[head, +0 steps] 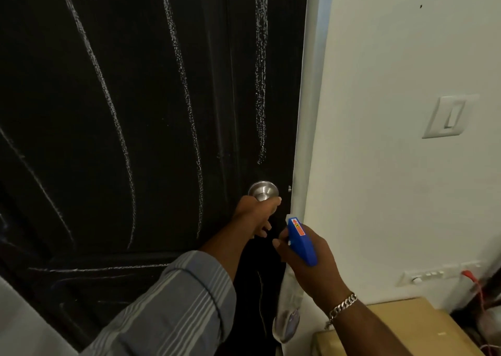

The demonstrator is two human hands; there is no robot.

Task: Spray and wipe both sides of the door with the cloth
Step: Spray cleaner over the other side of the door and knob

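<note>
A black door (122, 98) fills the left of the head view, streaked with long whitish lines of spray foam. Its silver round knob (262, 189) sits near the right edge. My left hand (256, 214) grips the knob from below, the striped sleeve trailing behind it. My right hand (309, 258) holds a spray bottle by its blue trigger head (301, 240), nozzle pointing up toward the door edge. The clear bottle body (288, 317) hangs below my hand. No cloth is visible.
A pale door frame (311, 84) and white wall stand right of the door, with a light switch (448, 117) and a low socket strip (433, 274). A cardboard box (401, 326) sits at the lower right beside red cables (477, 288).
</note>
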